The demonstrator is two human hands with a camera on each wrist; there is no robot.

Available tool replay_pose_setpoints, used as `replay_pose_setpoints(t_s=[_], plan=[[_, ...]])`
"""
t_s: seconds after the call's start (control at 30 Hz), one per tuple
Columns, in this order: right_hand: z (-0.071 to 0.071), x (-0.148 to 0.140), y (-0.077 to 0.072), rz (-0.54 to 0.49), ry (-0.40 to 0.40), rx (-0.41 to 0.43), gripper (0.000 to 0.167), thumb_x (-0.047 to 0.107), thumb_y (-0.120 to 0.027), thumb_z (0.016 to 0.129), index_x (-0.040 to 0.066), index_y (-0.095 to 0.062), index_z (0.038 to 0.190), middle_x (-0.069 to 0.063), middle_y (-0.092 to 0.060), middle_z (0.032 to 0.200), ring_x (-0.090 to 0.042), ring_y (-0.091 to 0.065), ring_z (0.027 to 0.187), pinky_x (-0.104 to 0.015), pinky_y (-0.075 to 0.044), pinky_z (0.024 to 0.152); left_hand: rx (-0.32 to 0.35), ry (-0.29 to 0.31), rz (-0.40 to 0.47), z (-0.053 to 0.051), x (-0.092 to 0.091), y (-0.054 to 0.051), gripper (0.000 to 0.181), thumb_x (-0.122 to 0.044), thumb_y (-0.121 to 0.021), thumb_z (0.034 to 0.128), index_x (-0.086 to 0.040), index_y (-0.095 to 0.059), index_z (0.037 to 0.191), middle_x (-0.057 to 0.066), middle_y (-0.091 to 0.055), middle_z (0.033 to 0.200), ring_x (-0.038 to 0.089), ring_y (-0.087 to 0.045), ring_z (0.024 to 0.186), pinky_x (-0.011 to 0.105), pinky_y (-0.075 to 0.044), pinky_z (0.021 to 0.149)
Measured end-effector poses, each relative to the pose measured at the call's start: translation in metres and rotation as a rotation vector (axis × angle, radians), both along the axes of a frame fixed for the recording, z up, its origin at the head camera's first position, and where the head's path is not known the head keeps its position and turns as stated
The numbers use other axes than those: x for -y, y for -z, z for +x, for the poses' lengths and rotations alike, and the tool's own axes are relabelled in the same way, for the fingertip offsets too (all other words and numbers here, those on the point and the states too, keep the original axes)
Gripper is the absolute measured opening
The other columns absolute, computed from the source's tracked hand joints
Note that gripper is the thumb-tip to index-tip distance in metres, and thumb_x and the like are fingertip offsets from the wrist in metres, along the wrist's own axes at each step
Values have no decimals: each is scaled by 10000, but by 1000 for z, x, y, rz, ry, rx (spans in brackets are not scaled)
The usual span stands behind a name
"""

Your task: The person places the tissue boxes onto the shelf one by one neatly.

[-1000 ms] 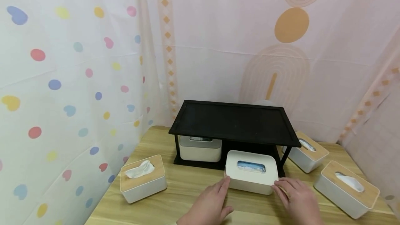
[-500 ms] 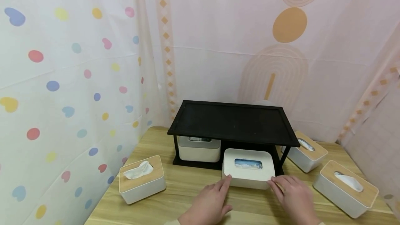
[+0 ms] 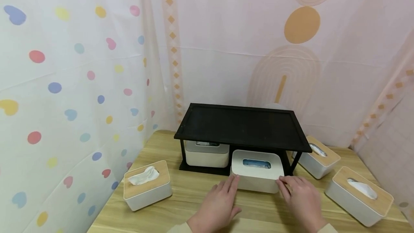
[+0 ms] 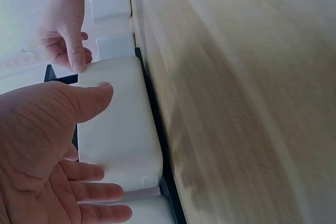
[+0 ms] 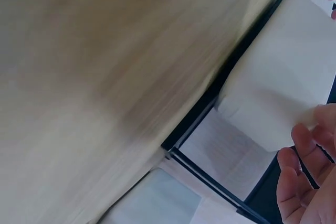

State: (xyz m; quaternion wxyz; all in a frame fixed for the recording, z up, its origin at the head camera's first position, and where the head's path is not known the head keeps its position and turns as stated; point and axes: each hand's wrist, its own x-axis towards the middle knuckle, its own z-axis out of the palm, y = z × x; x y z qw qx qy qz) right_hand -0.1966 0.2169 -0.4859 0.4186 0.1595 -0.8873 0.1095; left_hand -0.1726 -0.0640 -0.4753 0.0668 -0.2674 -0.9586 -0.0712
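A white tissue box (image 3: 258, 182) with an oval window in its lid sits at the front right of the black shelf (image 3: 242, 125), its back part under the top panel. At its front left corner rests my left hand (image 3: 216, 204), fingers fairly straight; the left wrist view shows this hand (image 4: 47, 145) with its fingers spread beside the box (image 4: 118, 124). My right hand (image 3: 302, 200) touches the front right corner with bent fingertips. In the right wrist view, the fingertips of that hand (image 5: 312, 171) lie against the end of the box (image 5: 283, 72).
Another white box (image 3: 207, 157) stands in the shelf's left part. A wood-topped tissue box (image 3: 148, 193) is on the table at left; two more, one near (image 3: 359, 197) and one farther back (image 3: 318, 161), stand right of the shelf. Patterned curtains (image 3: 210, 46) hang behind.
The white box has moved back, farther into the shelf, and both hands have moved forward with it. The other boxes have stayed where they were.
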Motion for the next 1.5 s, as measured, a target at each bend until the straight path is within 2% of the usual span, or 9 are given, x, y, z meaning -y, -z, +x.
replay_pose_setpoints(t_s=[0.17,0.23,0.33,0.47,0.6,0.7,0.93,1.23,1.5], plan=[[-5,-1,1,4,-37,-35,195,212,-884,789,86,-836,929,-77,-822,869,-272,-746,768,-451,-611,664,-103,-34,-19,-3,-7,2,948,-515,-782,950,-29,-351,1641,167,-531,1614,332,-667,1306,494,-608,1006],[-6,-2,3,6,-61,-43,215,276,-811,902,79,-840,983,-89,-823,904,-287,-747,794,-461,-614,683,-145,-52,-32,-5,-9,5,951,-526,-785,942,-22,-360,1628,166,-549,1596,326,-677,1277,482,-609,990],[-7,-2,5,26,-100,-46,481,449,-553,1108,62,-835,1070,-106,-817,956,-290,-738,825,-459,-615,709,-172,-71,-59,-7,-11,7,968,-553,-792,926,-41,-358,1623,157,-559,1586,320,-683,1262,481,-609,986],[-8,-5,6,69,-148,-28,743,545,-270,1148,36,-812,1158,-125,-802,1007,-284,-723,852,-456,-613,736,-193,-88,-107,-9,-14,7,991,-599,-795,905,-63,-361,1617,133,-569,1579,315,-678,1272,490,-603,1003],[-7,-11,5,100,-174,19,361,336,-643,1081,41,-784,1234,-119,-800,1055,-275,-721,908,-463,-612,784,-216,-111,-140,-10,-17,6,991,-624,-772,914,-56,-377,1623,119,-557,1598,321,-672,1285,478,-598,1004],[-7,-13,5,115,-179,43,422,142,-843,862,37,-768,1263,-114,-803,1076,-273,-722,940,-465,-612,807,-224,-126,-142,-13,-18,5,974,-619,-767,921,-59,-393,1624,117,-559,1601,327,-680,1271,464,-598,982],[-9,-14,4,119,-186,67,477,139,-850,859,45,-741,1314,-128,-784,1100,-291,-712,955,-476,-608,811,-254,-161,-136,-21,-23,4,970,-603,-816,879,-62,-441,1591,95,-640,1493,267,-692,1137,389,-593,889],[-11,-12,0,94,-131,164,591,140,-907,823,77,-706,1376,-164,-768,1106,-354,-735,993,-538,-607,867,-330,-206,-132,-34,-21,4,996,-627,-845,836,-68,-478,1573,24,-712,1081,198,-639,889,322,-525,723],[-12,-10,-1,79,-91,273,589,179,-884,883,95,-677,1427,-190,-750,1140,-385,-731,1023,-575,-596,898,-290,-216,-133,-38,-21,2,999,-616,-844,842,-72,-461,1587,15,-712,995,193,-633,820,314,-491,675]])
